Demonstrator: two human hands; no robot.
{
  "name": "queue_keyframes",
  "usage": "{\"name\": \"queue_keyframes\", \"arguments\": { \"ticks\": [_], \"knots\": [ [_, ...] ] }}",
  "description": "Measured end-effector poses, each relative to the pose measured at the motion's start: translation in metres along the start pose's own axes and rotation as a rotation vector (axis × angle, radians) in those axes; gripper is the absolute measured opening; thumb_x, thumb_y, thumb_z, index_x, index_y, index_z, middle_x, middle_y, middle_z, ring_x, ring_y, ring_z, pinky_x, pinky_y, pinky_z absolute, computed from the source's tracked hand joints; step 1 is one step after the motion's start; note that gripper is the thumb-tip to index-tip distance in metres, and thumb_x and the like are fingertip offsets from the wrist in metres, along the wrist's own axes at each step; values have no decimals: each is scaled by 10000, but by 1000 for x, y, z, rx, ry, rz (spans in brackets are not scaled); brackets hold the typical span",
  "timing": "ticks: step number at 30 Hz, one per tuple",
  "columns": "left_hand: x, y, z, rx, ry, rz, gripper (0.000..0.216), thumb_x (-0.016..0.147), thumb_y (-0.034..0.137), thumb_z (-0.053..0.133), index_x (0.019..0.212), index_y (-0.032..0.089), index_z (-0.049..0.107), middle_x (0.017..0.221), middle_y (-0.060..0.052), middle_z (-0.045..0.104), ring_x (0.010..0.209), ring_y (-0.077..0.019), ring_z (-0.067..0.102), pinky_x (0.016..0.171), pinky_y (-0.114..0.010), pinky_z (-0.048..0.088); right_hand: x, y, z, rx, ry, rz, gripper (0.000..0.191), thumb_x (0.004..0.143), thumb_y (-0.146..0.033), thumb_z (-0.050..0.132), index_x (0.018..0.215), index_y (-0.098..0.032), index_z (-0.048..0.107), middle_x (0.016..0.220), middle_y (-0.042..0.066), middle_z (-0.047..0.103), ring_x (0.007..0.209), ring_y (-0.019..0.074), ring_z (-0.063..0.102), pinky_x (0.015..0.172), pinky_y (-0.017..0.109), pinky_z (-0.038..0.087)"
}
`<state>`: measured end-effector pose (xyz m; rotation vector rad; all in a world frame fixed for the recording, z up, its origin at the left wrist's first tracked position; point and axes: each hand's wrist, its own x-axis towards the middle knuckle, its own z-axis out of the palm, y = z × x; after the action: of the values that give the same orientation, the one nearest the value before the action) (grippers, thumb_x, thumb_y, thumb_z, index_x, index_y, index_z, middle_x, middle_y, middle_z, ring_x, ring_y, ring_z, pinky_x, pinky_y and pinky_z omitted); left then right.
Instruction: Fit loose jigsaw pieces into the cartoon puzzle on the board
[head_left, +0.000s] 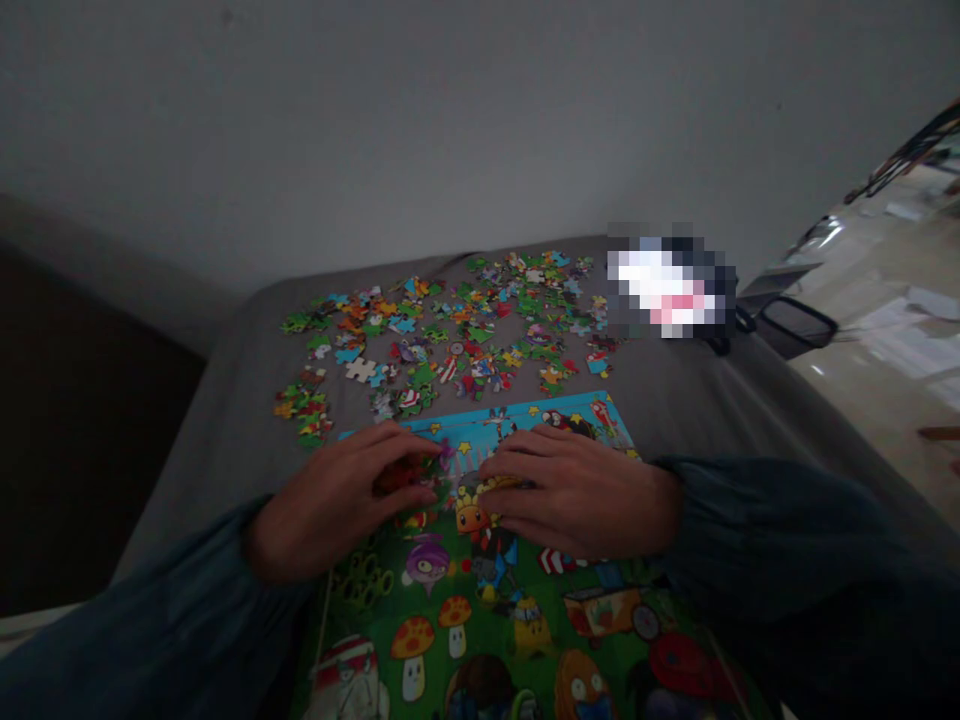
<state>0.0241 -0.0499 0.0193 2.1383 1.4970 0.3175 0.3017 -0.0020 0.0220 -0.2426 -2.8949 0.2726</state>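
A colourful jigsaw board (487, 610) with cartoon plants, mushrooms and a blue sky strip lies in front of me. My left hand (356, 490) rests over its upper left part, with thumb and fingers curved and a gap between them. On the upper right part is my right hand (566, 490), palm down, fingers bent and slightly apart, their tips at the picture near an orange cartoon figure (471, 516). No piece can be made out in either hand. Beyond the board, many loose jigsaw pieces (476, 370) are scattered on the grey cloth.
Grey cloth (240, 400) covers the surface, which meets a plain wall (420, 130) at the back. A pair of glasses (795, 325) and a blurred-out object (671, 285) lie at the far right. Past the right edge shows a shiny floor (885, 390).
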Motion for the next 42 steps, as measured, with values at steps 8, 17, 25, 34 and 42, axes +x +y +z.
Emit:
{"name": "queue_keyframes", "arguments": {
  "ticks": [8, 17, 25, 34, 42],
  "knots": [
    [2, 6, 10, -60, 22, 154, 545, 907, 715, 505, 1175, 268, 666, 1067, -19, 714, 933, -185, 687, 799, -309, 552, 2, -1, 5, 13, 71, 59, 298, 1047, -312, 477, 1212, -147, 662, 1411, 138, 592, 1293, 251, 514, 1062, 430, 446],
    [5, -1, 12, 131, 151, 306, 501, 907, 658, 545, 1169, 252, 674, 1135, -37, 718, 1030, -222, 650, 863, -347, 519, 2, -3, 16, 38, -6, 101, 481, 1057, -474, 431, 1400, -161, 557, 1454, 122, 549, 1318, 298, 437, 1068, 486, 422],
    [2, -11, 19, 206, 122, 331, 633, 911, 628, 535, 1457, 308, 510, 1327, -39, 680, 1216, -248, 575, 1004, -398, 480, 7, -1, 15, 70, 27, 107, 309, 1048, -295, 453, 1252, -158, 640, 1367, 113, 610, 1335, 270, 451, 1075, 464, 422],
    [2, -8, 4, 145, 171, 110, 594, 885, 767, 471, 1146, 300, 730, 1032, -54, 738, 947, -272, 669, 842, -424, 526, 4, 0, 14, 74, 4, 160, 337, 1058, -315, 446, 1322, -240, 641, 1382, 105, 589, 1291, 303, 477, 1009, 509, 429],
    [-2, -1, 3, 105, 47, 85, 440, 891, 690, 584, 995, 286, 722, 993, -11, 744, 897, -233, 676, 769, -357, 509, 2, 4, 17, 67, 32, 202, 347, 1069, -317, 424, 1306, -157, 619, 1452, 144, 543, 1427, 297, 382, 1107, 514, 387]
  ]
}}
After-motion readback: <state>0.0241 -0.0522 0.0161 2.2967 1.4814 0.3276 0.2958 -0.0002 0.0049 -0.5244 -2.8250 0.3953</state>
